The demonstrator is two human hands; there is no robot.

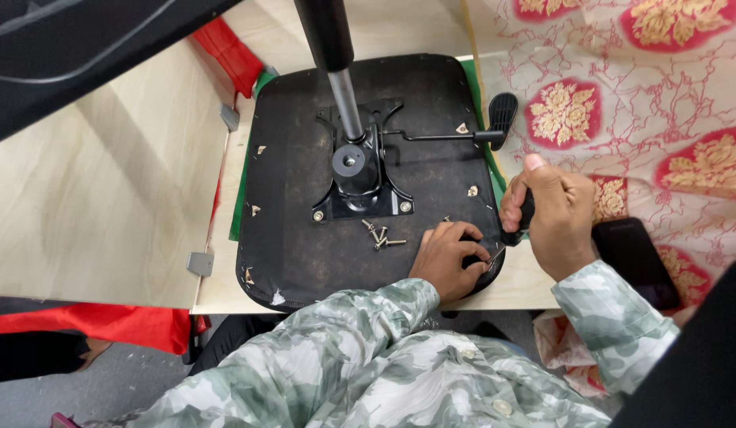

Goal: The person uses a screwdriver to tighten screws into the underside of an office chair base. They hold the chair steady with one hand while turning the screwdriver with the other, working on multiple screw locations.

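Matt black seat underside (304, 238), glossy metal bracket (360, 182), pale wood tabletop (82, 214).

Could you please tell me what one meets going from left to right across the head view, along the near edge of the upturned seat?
Grey bracket → loose screws → left hand → right hand gripping a screwdriver handle → black phone.

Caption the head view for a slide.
Left hand steadies upturned chair seat while right hand grips a screwdriver; loose screws nearby.

Four loose screws (379, 235) (clustered), one seat (304, 261).
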